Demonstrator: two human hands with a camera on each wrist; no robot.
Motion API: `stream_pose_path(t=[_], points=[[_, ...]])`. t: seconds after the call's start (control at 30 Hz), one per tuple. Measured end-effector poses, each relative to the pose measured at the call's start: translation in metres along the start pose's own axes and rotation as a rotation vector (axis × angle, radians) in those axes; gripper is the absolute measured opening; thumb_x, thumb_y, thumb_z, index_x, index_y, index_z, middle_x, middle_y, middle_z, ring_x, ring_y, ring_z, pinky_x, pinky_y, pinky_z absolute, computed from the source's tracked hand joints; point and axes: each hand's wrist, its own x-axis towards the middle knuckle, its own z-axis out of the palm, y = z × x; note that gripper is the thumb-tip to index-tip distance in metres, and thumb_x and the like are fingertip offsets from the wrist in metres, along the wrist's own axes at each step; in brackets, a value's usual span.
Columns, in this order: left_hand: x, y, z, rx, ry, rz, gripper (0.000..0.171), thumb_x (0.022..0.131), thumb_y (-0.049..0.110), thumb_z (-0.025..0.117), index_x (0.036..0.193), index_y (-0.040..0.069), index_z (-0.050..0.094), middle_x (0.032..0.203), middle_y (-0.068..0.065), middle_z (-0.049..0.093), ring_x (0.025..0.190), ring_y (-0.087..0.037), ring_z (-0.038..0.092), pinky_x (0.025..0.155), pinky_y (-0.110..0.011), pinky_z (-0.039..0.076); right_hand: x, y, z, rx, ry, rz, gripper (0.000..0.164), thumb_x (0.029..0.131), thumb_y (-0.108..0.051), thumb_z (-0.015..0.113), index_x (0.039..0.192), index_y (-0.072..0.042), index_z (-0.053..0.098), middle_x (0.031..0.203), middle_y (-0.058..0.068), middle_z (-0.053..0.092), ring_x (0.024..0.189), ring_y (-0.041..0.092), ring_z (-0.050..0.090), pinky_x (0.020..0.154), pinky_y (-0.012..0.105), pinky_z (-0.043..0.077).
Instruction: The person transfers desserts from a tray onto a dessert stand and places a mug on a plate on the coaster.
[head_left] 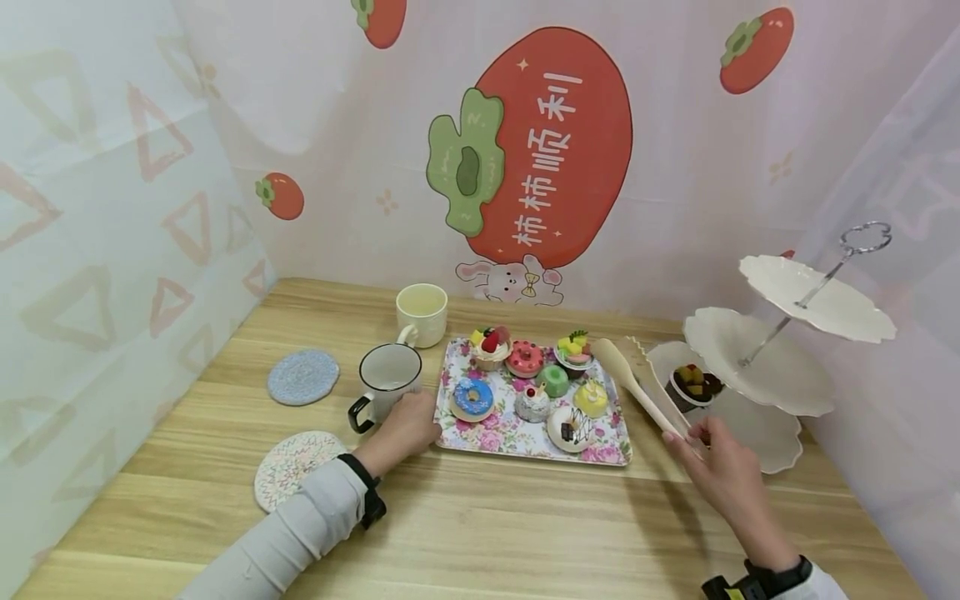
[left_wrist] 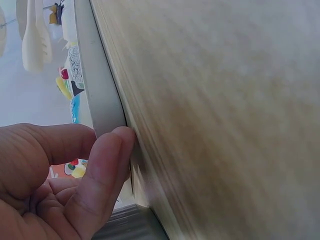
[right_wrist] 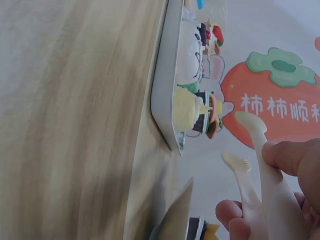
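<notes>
My left hand (head_left: 407,427) pinches the left edge of a flowered tray (head_left: 487,440), the thumb against the tray's outer side in the left wrist view. Several toy sweets sit on it, among them a blue donut (head_left: 473,399), a pink donut (head_left: 525,359) and a white donut (head_left: 570,429). Right of the tray, my right hand (head_left: 723,471) holds cream-coloured tongs (head_left: 637,390). Their two arms, one spoon-shaped and one toothed, are spread apart with nothing between the tips in the right wrist view (right_wrist: 272,185).
A three-tier white cake stand (head_left: 817,302) stands at the right, with a dark-topped cupcake (head_left: 693,387) on its bottom tier. Near my left hand are a black-rimmed mug (head_left: 388,383) and a cream mug (head_left: 422,321). A blue coaster (head_left: 303,377) and a patterned coaster (head_left: 288,467) lie left.
</notes>
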Motion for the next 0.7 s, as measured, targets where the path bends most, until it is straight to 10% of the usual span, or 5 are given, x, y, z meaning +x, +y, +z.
stream_pose_path(t=[0.7], points=[[0.002, -0.001, 0.001, 0.008, -0.015, 0.001, 0.019, 0.076, 0.002, 0.064, 0.062, 0.005, 0.051, 0.061, -0.006, 0.050, 0.052, -0.016, 0.050, 0.046, -0.026, 0.041, 0.035, -0.009, 0.013, -0.008, -0.143, 0.007, 0.060, 0.085, -0.039, 0.064, 0.115, 0.012, 0.054, 0.082, 0.021, 0.062, 0.070, 0.033, 0.058, 0.057, 0.044, 0.044]])
